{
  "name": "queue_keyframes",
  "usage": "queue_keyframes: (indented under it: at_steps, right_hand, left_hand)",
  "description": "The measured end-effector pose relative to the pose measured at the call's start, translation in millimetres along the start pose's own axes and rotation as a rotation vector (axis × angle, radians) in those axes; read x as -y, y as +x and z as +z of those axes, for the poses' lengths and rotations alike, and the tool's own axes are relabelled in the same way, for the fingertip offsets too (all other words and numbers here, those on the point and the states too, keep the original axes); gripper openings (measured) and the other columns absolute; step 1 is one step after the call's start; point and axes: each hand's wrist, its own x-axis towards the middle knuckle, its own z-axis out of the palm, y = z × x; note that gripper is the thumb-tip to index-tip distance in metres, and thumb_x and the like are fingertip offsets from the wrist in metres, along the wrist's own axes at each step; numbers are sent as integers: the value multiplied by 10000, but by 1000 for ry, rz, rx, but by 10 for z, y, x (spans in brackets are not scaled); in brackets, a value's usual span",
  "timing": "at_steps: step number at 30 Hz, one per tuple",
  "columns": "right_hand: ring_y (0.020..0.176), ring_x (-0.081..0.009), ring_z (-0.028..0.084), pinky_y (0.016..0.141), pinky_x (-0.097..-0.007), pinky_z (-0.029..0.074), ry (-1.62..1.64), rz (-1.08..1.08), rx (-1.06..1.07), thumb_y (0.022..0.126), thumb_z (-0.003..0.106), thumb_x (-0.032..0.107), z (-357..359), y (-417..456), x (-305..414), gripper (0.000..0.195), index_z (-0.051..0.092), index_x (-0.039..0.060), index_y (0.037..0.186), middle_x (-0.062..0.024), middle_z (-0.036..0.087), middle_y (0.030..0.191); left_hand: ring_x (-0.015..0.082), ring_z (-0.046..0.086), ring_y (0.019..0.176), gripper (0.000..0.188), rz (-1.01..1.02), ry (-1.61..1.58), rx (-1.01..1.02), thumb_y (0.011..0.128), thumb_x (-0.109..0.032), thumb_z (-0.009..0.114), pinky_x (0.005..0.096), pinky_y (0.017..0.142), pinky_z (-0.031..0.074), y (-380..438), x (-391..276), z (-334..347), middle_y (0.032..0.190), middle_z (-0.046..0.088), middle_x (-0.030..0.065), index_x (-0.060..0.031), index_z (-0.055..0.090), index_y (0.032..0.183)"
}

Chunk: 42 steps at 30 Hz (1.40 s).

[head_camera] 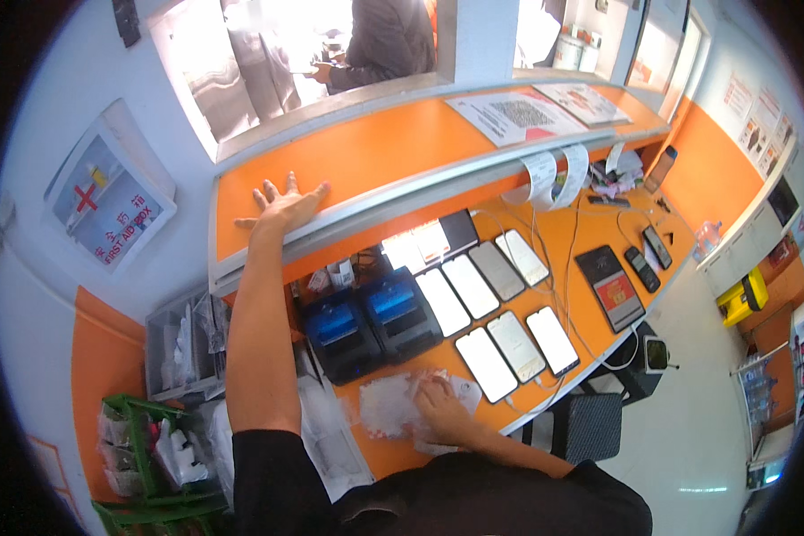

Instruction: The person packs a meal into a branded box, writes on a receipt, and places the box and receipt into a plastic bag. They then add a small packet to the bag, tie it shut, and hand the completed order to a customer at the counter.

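Observation:
My left hand (pixel 287 204) lies palm down with fingers spread on the orange upper counter (pixel 375 147), near its left end. On the lower orange desk, my right hand (pixel 440 405) touches a pile of translucent plastic packets (pixel 388 402); whether the fingers grip one cannot be made out. Just beyond that hand stand two black-and-blue printers (pixel 402 311). Several smartphones with lit screens lie in two rows beside them, among them a white-screened phone (pixel 486 365) nearest my right hand. A tablet (pixel 610 288) rests farther right.
Two handsets (pixel 642 269) and charging cables lie on the desk's right part. Paper receipts (pixel 541 175) hang below the upper counter. Green crates (pixel 134 442) and a grey bin (pixel 177 355) stand at left. A black stool (pixel 586 425) is by the desk. Beyond the window is a person (pixel 388 40).

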Motion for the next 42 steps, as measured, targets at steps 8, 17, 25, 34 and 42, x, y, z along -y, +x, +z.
queue_keyframes:
  at_steps: [8, 17, 25, 34, 42]
  right_hand:
    - [1246, -344, 522, 1084, -542, 362, -211, -112, 53, 715, 823, 297, 226, 134, -78, 601, 590, 53, 1212, -151, 591, 1241]
    - [1278, -381, 491, 1093, -532, 339, 108, -14, 58, 814, 810, 391, -368, 147, -70, 692, 550, 36, 1348, -170, 564, 1305]
    - [1102, -340, 563, 946, -415, 472, 157, 536, -834, 911, 738, 197, -747, -1439, -924, 369, 593, -6, 1183, -182, 550, 1160]
    - [824, -366, 650, 704, -431, 550, -13, 443, -727, 912, 668, 86, -271, -1697, -1100, 171, 612, 44, 1068, -161, 602, 1036]
    - [716, -295, 664, 608, -392, 526, -147, 139, -497, 848, 723, 95, -91, -1429, -990, 121, 633, 57, 919, -113, 651, 865]
  left_hand:
    - [380, -78, 1579, 1085, 24, -3, 22, 839, -877, 371, 802, 1111, -59, -2, -1, 37, 1709, -25, 200, -218, 106, 1659]
    - [393, -58, 1580, 1094, 57, 72, 35, 830, -901, 352, 804, 1114, 7, -11, -24, 13, 1706, -13, 218, -244, 77, 1660]
    - [418, 88, 1566, 998, 110, 31, -100, 876, -804, 468, 663, 1193, 141, 176, 56, 114, 1688, 137, 240, -190, 248, 1632]
    - [196, 585, 1221, 346, 1068, -733, -575, 1001, -30, 599, 335, 1065, 452, -836, 32, -331, 1365, 627, 121, -8, 605, 1346]
    - [196, 569, 1243, 333, 1785, 330, -354, 1024, -87, 542, 345, 1070, 447, -3372, 17, -1055, 1361, 622, 126, -9, 601, 1342]
